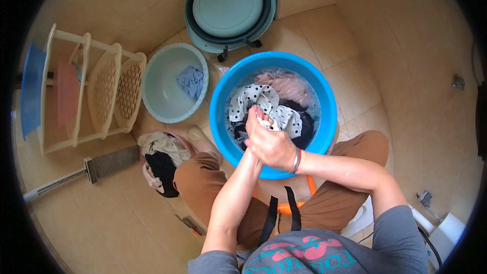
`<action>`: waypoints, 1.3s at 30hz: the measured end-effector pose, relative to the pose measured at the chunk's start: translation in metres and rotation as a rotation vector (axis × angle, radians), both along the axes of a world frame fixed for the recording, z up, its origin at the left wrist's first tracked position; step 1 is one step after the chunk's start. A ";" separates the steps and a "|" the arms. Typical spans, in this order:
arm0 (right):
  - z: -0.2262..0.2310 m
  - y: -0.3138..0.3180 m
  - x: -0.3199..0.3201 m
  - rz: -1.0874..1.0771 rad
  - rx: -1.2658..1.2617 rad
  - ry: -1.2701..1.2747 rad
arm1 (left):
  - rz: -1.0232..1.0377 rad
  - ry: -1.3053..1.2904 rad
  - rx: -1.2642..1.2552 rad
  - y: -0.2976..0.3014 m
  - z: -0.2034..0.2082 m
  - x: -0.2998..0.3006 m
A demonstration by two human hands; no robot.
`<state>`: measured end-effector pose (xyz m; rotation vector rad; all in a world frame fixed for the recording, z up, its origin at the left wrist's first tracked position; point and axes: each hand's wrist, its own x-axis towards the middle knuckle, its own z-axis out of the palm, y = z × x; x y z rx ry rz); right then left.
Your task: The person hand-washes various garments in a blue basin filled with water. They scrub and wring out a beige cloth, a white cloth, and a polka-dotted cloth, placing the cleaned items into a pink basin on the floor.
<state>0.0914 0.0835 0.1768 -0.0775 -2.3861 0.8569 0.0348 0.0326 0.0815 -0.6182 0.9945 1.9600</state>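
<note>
A white cloth with black polka dots (258, 94) is bunched up over the blue basin (324, 101). My left hand (252, 123) is closed on a fold of it. Crossing over from the right, my right hand (274, 148) wraps round the same cloth, pressed against the left, and partly hides the left fingers. Part of the dotted cloth spreads down into sudsy water. A pink garment (286, 87) lies at the basin's far side, and dark cloth (306, 129) sits in the water to the right and under the dotted one.
Left of the basin, a pale green basin (157, 96) holds a small blue cloth (191, 82). A folded green tub (228, 7) leans on the far wall. A cream rack (83, 91), a flat mop (116, 165) and a pink container of clothes (165, 155) are at left.
</note>
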 end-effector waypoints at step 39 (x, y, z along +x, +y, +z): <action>-0.056 0.080 -0.007 -0.184 -0.087 -0.263 | -0.011 0.007 -0.173 0.035 0.050 0.018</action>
